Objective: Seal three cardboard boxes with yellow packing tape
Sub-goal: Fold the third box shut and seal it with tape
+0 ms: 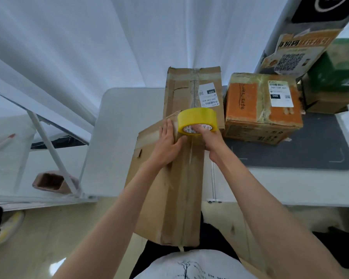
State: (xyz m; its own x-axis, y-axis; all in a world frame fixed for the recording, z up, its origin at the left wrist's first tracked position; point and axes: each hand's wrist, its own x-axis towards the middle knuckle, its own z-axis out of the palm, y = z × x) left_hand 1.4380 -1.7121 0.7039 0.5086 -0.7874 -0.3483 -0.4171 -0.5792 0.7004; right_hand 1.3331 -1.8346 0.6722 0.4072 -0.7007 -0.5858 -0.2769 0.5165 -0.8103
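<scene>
While the left hand [168,142] lies flat with straight fingers on the near box [167,190], pressing its top face, the right hand [207,135] has a closed grip on the yellow tape roll [196,120], fingers hooked into the core. The roll sits at the far end of the near box, over its centre seam. A clear strip of tape [190,156] runs from the roll back along that seam toward the person. The near box is long and plain brown; it rests on the white worktop [113,137] and overhangs the front edge toward the person's lap.

Second box [191,93], brown with a white label, stands just beyond the roll, touching or nearly touching the near box's far end; which, I cannot tell. Third box [262,107], orange-printed with a white label, sits to its right on a grey mat [310,150], close beside the second box.

Left of the worktop, a white frame [48,150] crosses a lower surface bearing a marker [3,141]. A green box [334,67] is at far right.
</scene>
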